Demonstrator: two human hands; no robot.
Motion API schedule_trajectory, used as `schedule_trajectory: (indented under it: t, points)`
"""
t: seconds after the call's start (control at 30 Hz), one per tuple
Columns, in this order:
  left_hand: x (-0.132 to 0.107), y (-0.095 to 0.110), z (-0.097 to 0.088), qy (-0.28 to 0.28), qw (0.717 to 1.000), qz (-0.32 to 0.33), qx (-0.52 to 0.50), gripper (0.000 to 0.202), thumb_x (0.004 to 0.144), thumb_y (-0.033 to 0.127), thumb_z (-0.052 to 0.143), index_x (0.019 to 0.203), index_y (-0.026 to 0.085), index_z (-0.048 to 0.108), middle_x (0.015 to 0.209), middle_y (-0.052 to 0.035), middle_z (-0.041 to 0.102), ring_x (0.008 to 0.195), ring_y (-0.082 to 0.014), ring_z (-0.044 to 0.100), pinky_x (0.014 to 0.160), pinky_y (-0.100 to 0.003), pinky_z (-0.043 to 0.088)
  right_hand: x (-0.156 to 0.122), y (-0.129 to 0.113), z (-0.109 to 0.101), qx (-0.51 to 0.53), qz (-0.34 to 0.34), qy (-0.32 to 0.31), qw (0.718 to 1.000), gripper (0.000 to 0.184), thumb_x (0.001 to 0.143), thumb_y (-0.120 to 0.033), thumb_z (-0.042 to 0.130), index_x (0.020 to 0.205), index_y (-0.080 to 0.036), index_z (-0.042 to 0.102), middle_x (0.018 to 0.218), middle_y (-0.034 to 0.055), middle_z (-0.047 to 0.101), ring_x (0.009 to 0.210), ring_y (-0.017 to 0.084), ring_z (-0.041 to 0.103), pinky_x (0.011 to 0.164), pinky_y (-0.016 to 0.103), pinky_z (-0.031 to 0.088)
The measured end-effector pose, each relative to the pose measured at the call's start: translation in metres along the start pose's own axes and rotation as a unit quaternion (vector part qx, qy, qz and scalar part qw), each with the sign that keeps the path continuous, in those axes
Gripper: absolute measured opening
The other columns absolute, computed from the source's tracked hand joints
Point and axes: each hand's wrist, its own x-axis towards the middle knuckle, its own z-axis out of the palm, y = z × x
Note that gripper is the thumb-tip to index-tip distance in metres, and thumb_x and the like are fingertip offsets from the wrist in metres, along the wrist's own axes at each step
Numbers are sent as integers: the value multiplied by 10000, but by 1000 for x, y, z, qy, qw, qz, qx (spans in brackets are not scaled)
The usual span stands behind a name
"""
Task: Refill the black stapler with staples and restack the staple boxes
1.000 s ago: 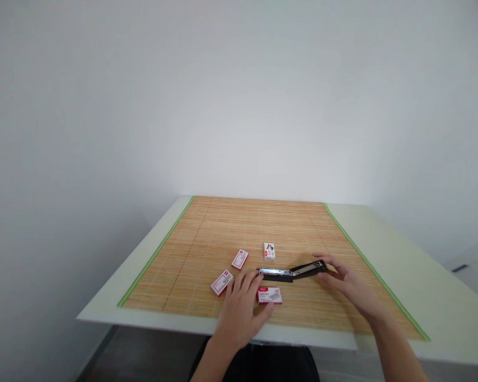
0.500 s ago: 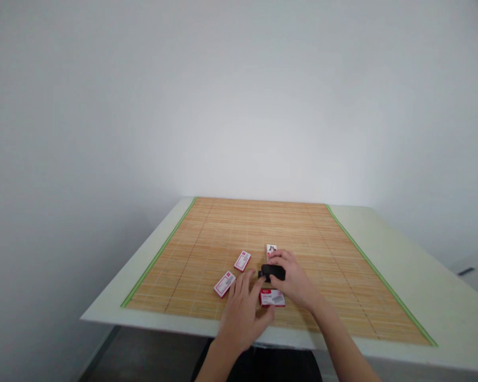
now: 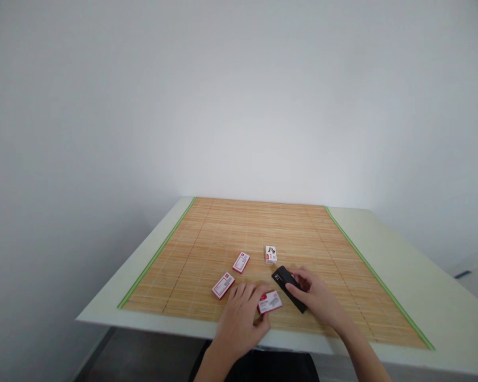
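Observation:
My right hand (image 3: 313, 294) is closed on a black stapler (image 3: 289, 286) that lies slantwise on the mat, thumb on the near side and fingers on the far side. Between the thumb and fingers of my left hand (image 3: 241, 313) is the left end of a small red-and-white box (image 3: 270, 302), partly covered by that hand. Left of these lie two similar boxes, one by my left fingertips (image 3: 223, 285) and another box (image 3: 241, 262) farther back. Beyond the stapler's far end stands a white box (image 3: 271, 254) with a dark picture on it.
A bamboo mat (image 3: 239, 223) with green edging covers much of the white table (image 3: 386, 254). The table's near edge runs just in front of my lap. A plain pale wall (image 3: 239, 106) rises behind it.
The stapler has turned from sideways to slanting and moved right and nearer with my right hand. My left hand has shifted onto the near box, which is now tilted. The white box is uncovered.

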Motion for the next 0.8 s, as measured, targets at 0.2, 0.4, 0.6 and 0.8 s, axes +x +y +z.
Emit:
schedule_trajectory:
  t: [0.2, 0.4, 0.6, 0.8]
  points:
    - [0, -3, 9, 27, 999, -27, 27, 677, 777, 234, 659, 1432, 332, 521, 1152, -67, 638, 1071, -321, 566, 1003, -492, 440, -21, 17, 21, 27, 49, 81, 995, 526, 912, -628, 614, 1183, -198, 751, 777, 14, 650, 717, 205, 576, 657, 309, 445]
    - [-10, -6, 3, 53, 995, -46, 74, 550, 807, 312, 697, 1348, 341, 601, 1176, -81, 624, 1149, -348, 556, 1044, -550, 429, -26, 11, 27, 2, 23, 129, 991, 516, 919, -639, 599, 1131, -201, 769, 747, 22, 631, 700, 213, 575, 652, 320, 449]
    - [-16, -32, -12, 92, 988, -51, 112, 464, 801, 292, 730, 1259, 338, 672, 1603, -54, 368, 1456, -399, 344, 1181, -625, 317, -26, 11, 25, -4, 23, 131, 991, 513, 913, -643, 601, 1128, -210, 770, 748, 24, 643, 697, 217, 587, 662, 329, 459]
    - [-2, -57, -17, 56, 997, -31, 52, 476, 856, 258, 679, 1323, 349, 667, 1597, -48, 378, 1451, -341, 388, 1172, -561, 401, -25, 14, 26, 4, 24, 126, 992, 492, 925, -630, 606, 1141, -215, 758, 746, 9, 597, 698, 209, 565, 660, 321, 432]
